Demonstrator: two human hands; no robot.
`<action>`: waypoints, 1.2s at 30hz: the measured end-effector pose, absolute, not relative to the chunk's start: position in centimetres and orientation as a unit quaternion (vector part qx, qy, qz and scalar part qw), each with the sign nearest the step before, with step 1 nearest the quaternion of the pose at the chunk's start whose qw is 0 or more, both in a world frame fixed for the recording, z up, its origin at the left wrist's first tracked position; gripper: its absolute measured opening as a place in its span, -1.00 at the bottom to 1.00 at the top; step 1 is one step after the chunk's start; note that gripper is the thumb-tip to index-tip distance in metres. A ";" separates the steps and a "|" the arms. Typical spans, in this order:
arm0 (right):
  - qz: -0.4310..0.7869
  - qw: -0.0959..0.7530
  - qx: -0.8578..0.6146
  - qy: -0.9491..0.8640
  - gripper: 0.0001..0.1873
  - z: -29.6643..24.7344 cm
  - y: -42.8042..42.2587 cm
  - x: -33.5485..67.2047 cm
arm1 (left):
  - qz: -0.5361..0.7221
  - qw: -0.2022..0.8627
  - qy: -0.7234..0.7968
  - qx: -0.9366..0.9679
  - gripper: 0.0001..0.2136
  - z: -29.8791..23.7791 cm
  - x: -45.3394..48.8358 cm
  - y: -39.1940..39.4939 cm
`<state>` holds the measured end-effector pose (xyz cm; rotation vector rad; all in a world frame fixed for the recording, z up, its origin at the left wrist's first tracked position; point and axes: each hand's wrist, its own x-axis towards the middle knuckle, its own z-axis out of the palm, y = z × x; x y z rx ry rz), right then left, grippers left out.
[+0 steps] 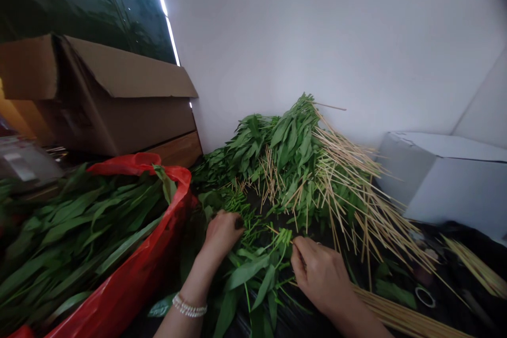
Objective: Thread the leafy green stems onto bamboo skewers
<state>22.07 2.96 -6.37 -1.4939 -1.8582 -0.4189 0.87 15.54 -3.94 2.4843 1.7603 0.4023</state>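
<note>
My right hand [319,272] is closed in a pinch on a thin wooden skewer [271,229]. Bent green leaf stems [284,237] are threaded on that skewer, and their long leaves [247,273] hang down below it, between my hands. My left hand [224,231], with a beaded bracelet [189,306] on the wrist, reaches to a heap of cut green stems [237,203]. Its fingers curl downward at the heap's edge, and what they hold is hidden. Bare skewers [390,303] lie in a bundle beneath my right forearm.
Left stands a red plastic bag [148,269] full of loose leaves [75,227]. Skewered leaf bunches [295,140] are piled against the wall, their sticks [352,179] jutting right. A cardboard box [134,121], a white box [459,185] and a tape roll [425,297] surround the work area.
</note>
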 end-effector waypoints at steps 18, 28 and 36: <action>-0.166 0.353 -0.578 -0.717 -0.72 -6.0 2.9 22.1 | 0.583 0.373 0.376 0.616 -0.82 -2.4 2.4 15.1; -0.163 0.364 -0.575 -0.715 -0.72 -6.1 2.9 22.1 | 0.533 0.541 0.365 0.539 -0.66 -2.8 3.2 14.8; -0.184 0.377 -0.552 -0.721 -0.74 -5.8 2.9 22.1 | 0.476 0.356 0.401 0.697 -0.83 -3.1 4.5 13.9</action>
